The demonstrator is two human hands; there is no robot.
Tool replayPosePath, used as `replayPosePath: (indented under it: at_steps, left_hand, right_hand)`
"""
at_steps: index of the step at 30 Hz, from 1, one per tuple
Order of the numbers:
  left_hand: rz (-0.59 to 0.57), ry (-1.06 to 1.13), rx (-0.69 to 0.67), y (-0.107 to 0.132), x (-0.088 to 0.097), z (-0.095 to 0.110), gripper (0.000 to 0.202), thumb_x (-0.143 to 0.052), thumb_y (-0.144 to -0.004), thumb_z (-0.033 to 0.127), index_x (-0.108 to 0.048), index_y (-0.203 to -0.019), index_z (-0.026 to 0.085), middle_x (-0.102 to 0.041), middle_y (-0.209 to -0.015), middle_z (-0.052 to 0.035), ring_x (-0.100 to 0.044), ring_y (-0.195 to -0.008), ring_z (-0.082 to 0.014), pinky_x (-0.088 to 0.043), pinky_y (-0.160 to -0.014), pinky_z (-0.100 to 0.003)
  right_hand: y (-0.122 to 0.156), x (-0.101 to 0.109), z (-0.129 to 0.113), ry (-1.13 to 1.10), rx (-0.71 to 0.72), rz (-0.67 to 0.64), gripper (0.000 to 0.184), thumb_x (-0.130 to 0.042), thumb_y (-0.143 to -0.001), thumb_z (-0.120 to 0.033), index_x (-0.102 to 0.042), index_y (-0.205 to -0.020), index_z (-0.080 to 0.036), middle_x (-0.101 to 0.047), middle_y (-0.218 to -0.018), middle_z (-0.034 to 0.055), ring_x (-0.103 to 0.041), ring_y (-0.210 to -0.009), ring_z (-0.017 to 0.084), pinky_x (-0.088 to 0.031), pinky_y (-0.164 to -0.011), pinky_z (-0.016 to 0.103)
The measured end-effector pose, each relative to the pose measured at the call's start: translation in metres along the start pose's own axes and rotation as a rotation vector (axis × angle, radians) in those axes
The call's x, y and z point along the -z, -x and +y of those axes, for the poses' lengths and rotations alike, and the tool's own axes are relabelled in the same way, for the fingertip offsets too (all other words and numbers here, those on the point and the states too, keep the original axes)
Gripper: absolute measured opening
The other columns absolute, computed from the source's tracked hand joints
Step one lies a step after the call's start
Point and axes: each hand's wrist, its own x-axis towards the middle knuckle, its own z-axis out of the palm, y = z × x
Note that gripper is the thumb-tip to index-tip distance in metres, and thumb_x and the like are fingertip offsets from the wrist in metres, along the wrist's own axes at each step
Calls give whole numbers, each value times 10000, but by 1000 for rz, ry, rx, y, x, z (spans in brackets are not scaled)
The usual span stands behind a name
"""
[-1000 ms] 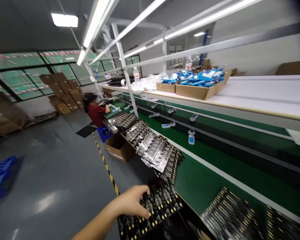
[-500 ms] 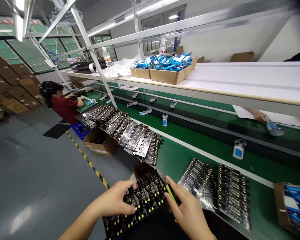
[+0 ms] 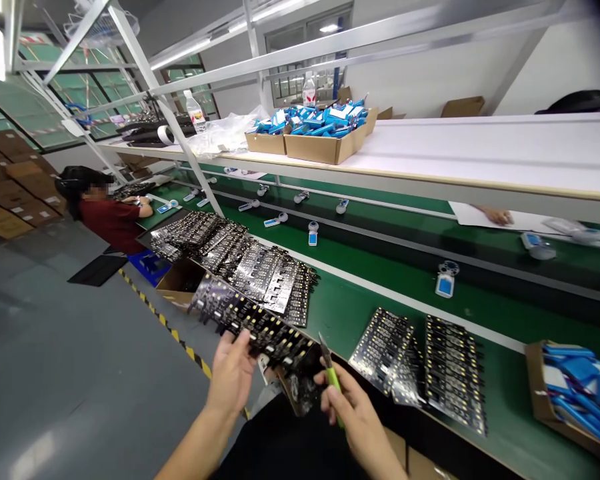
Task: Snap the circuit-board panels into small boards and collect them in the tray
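My left hand is closed on the near edge of a black circuit board panel dotted with yellow squares. The panel is held tilted above the floor side of the bench. In my right hand is a utility knife with a green handle, its metal blade pointing up and away. The blade is just right of the panel's end, apart from it. Beyond the held panel lies a long heap of similar panels. More panels lie on the green bench to the right of the knife.
An open carton with dark bits sits below my hands. Blue packs fill a carton at right and cartons on the shelf. Small white devices lie along the green line. A co-worker sits at far left.
The panel has swung away from me and left in my left hand. My right hand, with the knife, has drawn apart from it. The view has shifted slightly.
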Motion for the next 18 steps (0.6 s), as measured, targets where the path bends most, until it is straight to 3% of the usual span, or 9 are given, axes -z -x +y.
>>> replayPosePath:
  at_steps: [2,5,8,12,15,18]
  left_hand:
    - [-51,95,95,10,-15,-13,286,-800,-698,274,-567,-860,243,-720,-835,61,-671,-696,-117,-533,-606,-220]
    - [-117,107,218,23,-23,-27,294,-826,-663,249,-561,-786,219,-720,-748,54,-678,-633,-137,-569,-588,-266]
    - [-105,96,225,31,-21,-32,312,-857,-634,235,-572,-759,208,-717,-684,54,-700,-658,-149,-604,-661,-302]
    - [-64,123,202,39,-24,-34,282,-868,-632,236,-613,-745,191,-744,-732,35,-713,-717,-131,-616,-746,-290]
    - [-69,138,204,42,-29,-36,261,-866,-637,239,-642,-765,201,-750,-765,36,-715,-738,-126,-619,-766,-293]
    - [-63,143,218,41,-32,-39,240,-871,-628,222,-657,-736,201,-745,-749,33,-714,-733,-130,-623,-759,-295]
  right_hand:
    - [-1,-12,-7,-148,-1,33,557,-551,-863,-556,-473,-1321,-249,-670,-918,51,-594,-638,151,-494,-530,264]
    - [-5,-13,-21,-149,27,176,585,-575,-861,-536,-427,-1355,-259,-640,-819,15,-592,-647,152,-512,-576,267]
    - [-9,-3,-31,-48,98,291,566,-584,-854,-527,-462,-1335,-254,-659,-990,55,-622,-710,164,-541,-624,285]
    - [-10,9,-35,253,279,441,522,-563,-882,-456,-490,-1346,-228,-661,-1155,98,-639,-1009,242,-530,-894,396]
    - [-11,18,-37,496,336,433,540,-565,-885,-425,-480,-1379,-225,-597,-1316,110,-562,-1194,282,-484,-994,431]
    - [-12,26,-38,562,337,376,512,-526,-913,-419,-480,-1382,-221,-568,-1364,100,-545,-1232,262,-493,-998,390]
